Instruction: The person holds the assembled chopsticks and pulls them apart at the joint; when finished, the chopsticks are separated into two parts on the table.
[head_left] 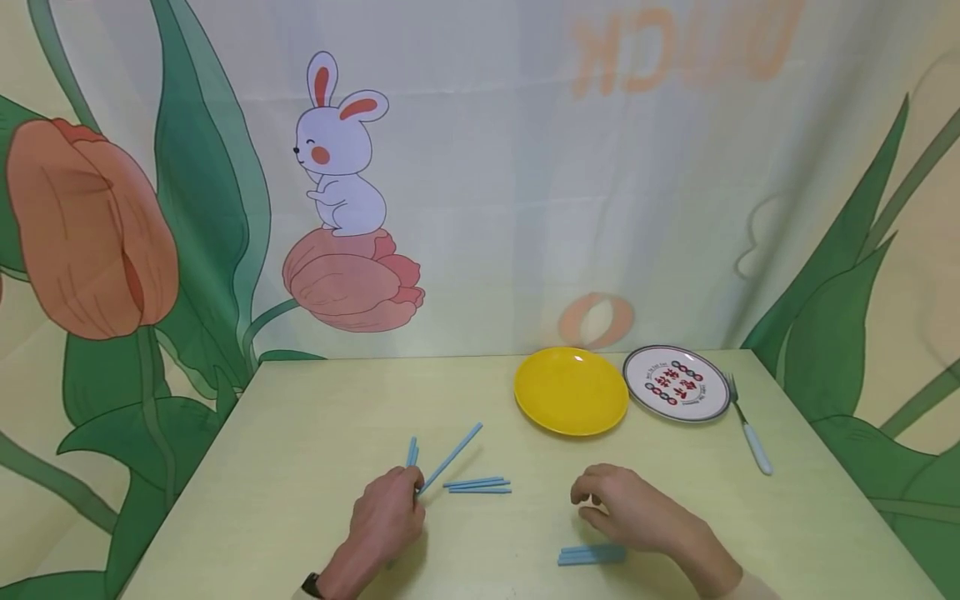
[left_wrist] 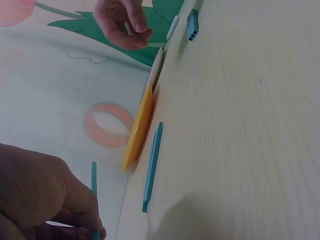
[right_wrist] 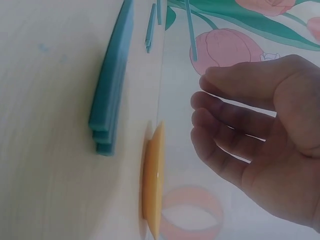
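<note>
Between thumb and fingers, my left hand pinches a thin blue stick, tilted up to the right; the left wrist view shows the stick rising from the fingertips. More blue sticks lie under that hand, mostly hidden by it. A small group of blue sticks lies just right of it on the table. My right hand is raised, fingers loosely bent and holding nothing. Close by it is a neat stack of blue sticks, seen large in the right wrist view.
A yellow plate sits at the back of the pale wooden table. Beside it is a white plate with red printing, then a fork with a pale handle. A printed curtain hangs behind the table.
</note>
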